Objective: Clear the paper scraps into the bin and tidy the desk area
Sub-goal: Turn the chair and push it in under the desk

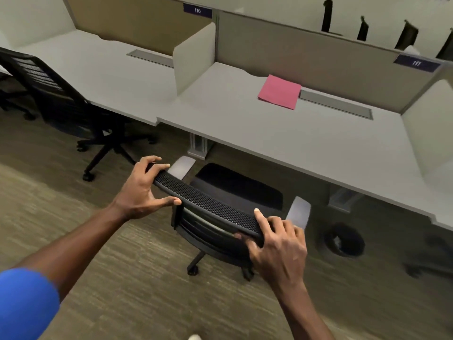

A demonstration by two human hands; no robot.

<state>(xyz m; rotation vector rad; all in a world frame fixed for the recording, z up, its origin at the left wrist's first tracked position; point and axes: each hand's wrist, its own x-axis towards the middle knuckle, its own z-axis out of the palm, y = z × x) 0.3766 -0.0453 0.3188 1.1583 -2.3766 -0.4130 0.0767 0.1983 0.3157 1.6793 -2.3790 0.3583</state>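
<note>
both hands on the chair (208,204) backrest top edge: left hand (139,190) fingers curled over the left end, right hand (277,246) wrapped round the right end. pink paper (279,92) on table (294,143), upper right. bin (344,239) on carpet, right of chair.

The scene is being viewed from head height, forward and down, close over the chair back (208,204), desk (306,143) beyond.
</note>
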